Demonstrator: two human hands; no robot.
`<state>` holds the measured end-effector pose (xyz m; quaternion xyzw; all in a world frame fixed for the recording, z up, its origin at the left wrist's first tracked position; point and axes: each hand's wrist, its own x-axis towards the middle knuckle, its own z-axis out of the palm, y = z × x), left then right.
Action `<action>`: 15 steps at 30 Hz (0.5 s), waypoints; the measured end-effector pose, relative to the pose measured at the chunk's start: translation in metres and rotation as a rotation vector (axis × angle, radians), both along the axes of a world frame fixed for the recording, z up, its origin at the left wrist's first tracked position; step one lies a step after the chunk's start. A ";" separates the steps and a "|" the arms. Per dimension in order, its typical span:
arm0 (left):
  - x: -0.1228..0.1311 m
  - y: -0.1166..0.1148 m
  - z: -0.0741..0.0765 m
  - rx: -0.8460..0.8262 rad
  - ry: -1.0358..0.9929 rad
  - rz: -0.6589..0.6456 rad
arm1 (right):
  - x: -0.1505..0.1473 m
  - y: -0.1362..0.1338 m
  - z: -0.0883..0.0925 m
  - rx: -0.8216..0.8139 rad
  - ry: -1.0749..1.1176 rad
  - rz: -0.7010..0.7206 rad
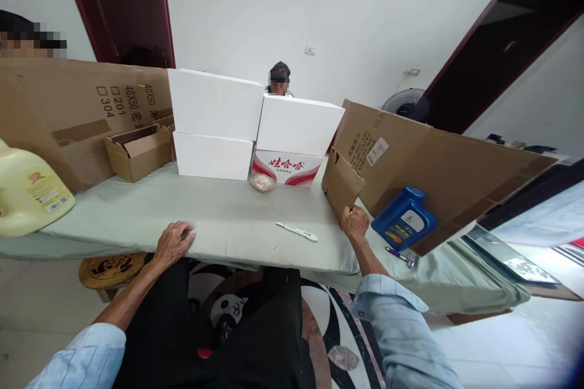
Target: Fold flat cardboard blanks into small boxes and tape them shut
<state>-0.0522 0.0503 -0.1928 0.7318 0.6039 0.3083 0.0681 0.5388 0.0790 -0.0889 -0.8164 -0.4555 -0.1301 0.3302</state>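
My right hand [356,223] is closed on the near edge of a small brown cardboard box [341,185], which stands tilted at the right of the table. My left hand [174,240] rests on the table's front edge, fingers loosely bent, with no object visible in it. Between the hands lies a slim white knife [296,231] that looks like a scalpel, its thin tip pointing left. Farther back, a small clear bag [263,183] of pale contents sits against a white and red carton [287,168].
White boxes [214,103] are stacked behind the carton. Large cardboard sheets [410,158] stand on both sides. A blue bottle [404,219] and a purple razor [400,257] lie at right; a yellow jug [31,188] and an open cardboard box [139,155] stand left. Two people are beyond.
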 end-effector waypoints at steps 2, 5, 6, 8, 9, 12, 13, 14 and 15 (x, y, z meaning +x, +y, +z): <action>0.002 0.000 -0.002 0.020 -0.013 0.006 | 0.004 0.015 0.001 -0.015 -0.004 -0.014; 0.006 -0.002 -0.007 0.046 -0.017 0.022 | 0.010 0.039 0.002 -0.034 -0.002 -0.032; 0.008 -0.003 -0.008 0.057 -0.016 0.031 | 0.012 0.047 0.003 -0.040 0.000 -0.037; 0.011 -0.004 -0.011 0.081 -0.013 0.056 | 0.015 0.064 0.004 -0.050 0.004 -0.041; 0.013 -0.005 -0.011 0.090 -0.010 0.066 | 0.016 0.073 0.005 -0.053 0.005 -0.041; 0.017 -0.007 -0.011 0.100 0.004 0.090 | 0.019 0.097 0.009 -0.056 0.000 -0.028; 0.018 -0.007 -0.011 0.101 0.006 0.099 | 0.020 0.104 0.009 -0.055 -0.006 -0.019; 0.019 -0.008 -0.010 0.102 0.006 0.104 | 0.020 0.109 0.010 -0.053 -0.014 -0.005; 0.020 -0.008 -0.009 0.105 0.003 0.107 | 0.021 0.114 0.009 -0.050 -0.026 0.013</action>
